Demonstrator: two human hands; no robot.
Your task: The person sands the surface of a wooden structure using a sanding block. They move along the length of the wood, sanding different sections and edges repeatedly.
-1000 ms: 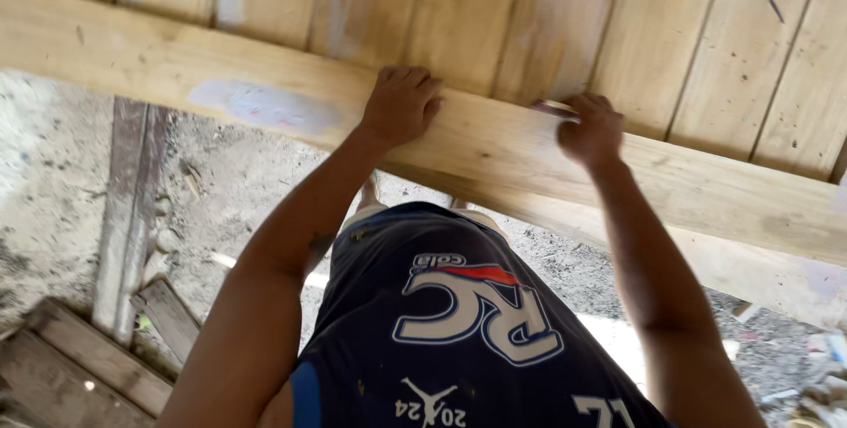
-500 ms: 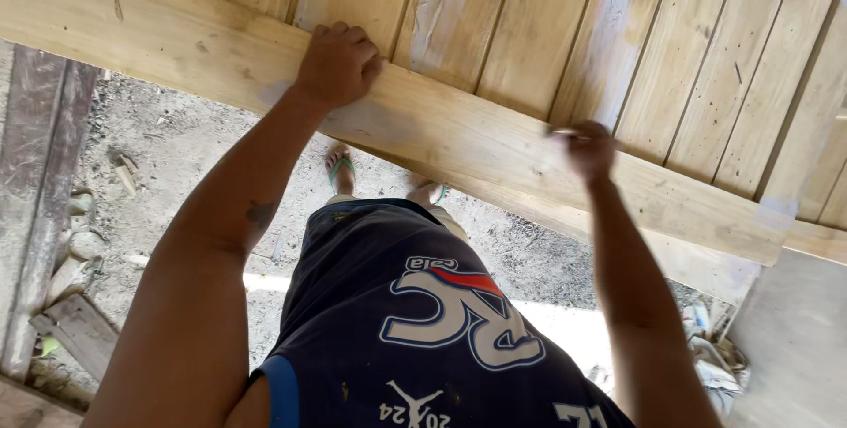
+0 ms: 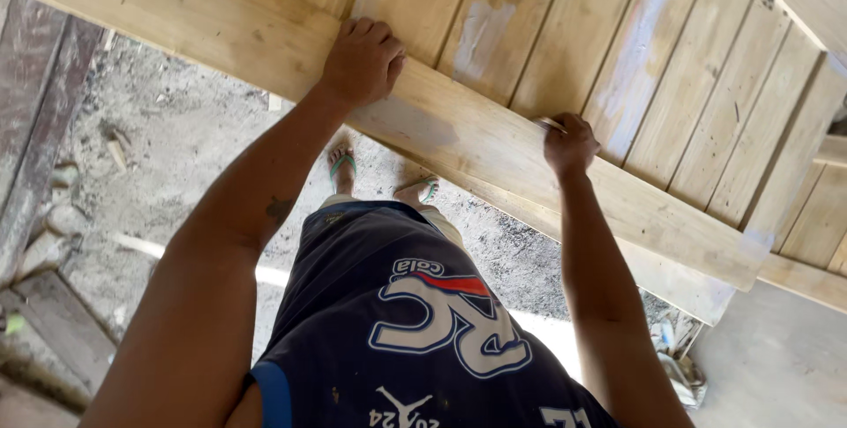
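Observation:
A long pale wooden beam (image 3: 476,141) runs from upper left to lower right across a panel of vertical wooden planks (image 3: 670,66). My left hand (image 3: 362,62) rests palm down on the beam's top edge, fingers curled over it. My right hand (image 3: 569,144) is closed on the beam farther right, and something small and thin, perhaps a pencil or nail, pokes out of its fingers (image 3: 549,123); I cannot tell what it is. Both forearms reach up from below.
My dark blue shorts (image 3: 406,322) and feet in green flip-flops (image 3: 342,163) stand on sandy ground (image 3: 176,163). Dark old boards (image 3: 40,128) lie at the left. Scraps and debris (image 3: 679,366) sit at the lower right by a concrete floor (image 3: 776,357).
The view has shifted left and closer; both hands have stayed on the beam, the right hand sliding a little along it toward the right end.

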